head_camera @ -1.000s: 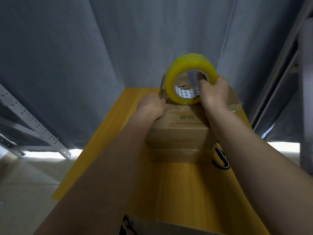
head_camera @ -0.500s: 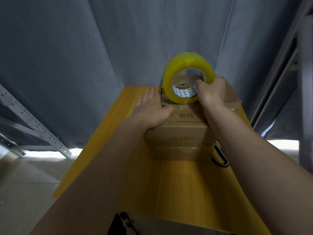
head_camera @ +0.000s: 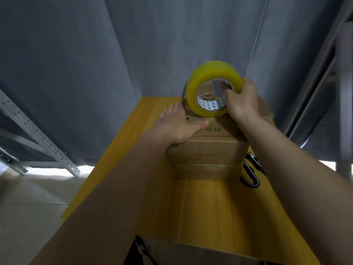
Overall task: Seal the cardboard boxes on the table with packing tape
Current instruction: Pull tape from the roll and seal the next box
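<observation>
A brown cardboard box (head_camera: 206,150) with green print stands on the yellow wooden table (head_camera: 210,207), far middle. A big yellow roll of packing tape (head_camera: 202,81) stands on edge on the box's top. My right hand (head_camera: 240,100) grips the roll, thumb inside its core and fingers over the rim. My left hand (head_camera: 177,125) lies flat with straight fingers on the box's top left, pressing it down. The box's far side is hidden behind the roll and my hands.
Black-handled scissors (head_camera: 250,173) lie on the table right of the box. Another cardboard edge (head_camera: 191,251) shows at the near bottom. Grey curtains hang behind; a perforated metal rack (head_camera: 38,134) stands left, a metal frame (head_camera: 343,92) right.
My left hand went from curled at the box's top edge to flat and spread on the top. My right hand kept hold of the tape roll, which shifted slightly.
</observation>
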Tool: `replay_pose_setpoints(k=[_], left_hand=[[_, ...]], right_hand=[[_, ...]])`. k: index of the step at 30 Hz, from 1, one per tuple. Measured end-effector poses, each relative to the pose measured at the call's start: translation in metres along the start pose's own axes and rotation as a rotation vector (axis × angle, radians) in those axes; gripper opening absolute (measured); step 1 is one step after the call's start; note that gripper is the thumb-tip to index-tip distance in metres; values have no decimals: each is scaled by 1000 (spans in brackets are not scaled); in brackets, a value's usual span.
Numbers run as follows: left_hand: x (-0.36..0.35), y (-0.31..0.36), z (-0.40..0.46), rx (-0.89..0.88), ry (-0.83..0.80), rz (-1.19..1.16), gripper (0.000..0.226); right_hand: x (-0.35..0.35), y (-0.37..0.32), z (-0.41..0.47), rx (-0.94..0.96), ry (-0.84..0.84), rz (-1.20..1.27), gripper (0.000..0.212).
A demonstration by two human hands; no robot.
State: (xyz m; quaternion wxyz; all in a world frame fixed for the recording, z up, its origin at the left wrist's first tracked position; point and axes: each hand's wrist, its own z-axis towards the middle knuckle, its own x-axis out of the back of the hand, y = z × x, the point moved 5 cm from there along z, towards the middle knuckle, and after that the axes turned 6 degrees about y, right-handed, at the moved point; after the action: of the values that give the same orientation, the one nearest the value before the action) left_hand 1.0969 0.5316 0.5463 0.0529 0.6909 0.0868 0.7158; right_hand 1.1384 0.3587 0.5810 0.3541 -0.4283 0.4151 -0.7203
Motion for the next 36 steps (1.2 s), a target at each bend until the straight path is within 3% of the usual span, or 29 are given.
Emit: replay_pose_setpoints(k=[5,14,21,24,27,31,36], left_hand=[[0,-5,-2,74,118,-217,84],[15,3,15,240,280,-169,20],[26,1,1,144,468,-240,32],[31,3,-3,108,519,-213,26],[28,5,-6,55,480,-169,17],[26,9,-6,53,425,-89,21],[19,11,-11,-12,282,-137,31]], right_hand=[[-1,2,0,-101,7,116,29],[-11,2,-2,-189,30,269,23],[-10,3,2,-165,1,254,24],[-7,3,5,-148,-10,200,26],[-2,3,6,-148,-12,116,34],[0,3,5,-170,-70,84,43],[3,6,6,-223,-159,86,27]])
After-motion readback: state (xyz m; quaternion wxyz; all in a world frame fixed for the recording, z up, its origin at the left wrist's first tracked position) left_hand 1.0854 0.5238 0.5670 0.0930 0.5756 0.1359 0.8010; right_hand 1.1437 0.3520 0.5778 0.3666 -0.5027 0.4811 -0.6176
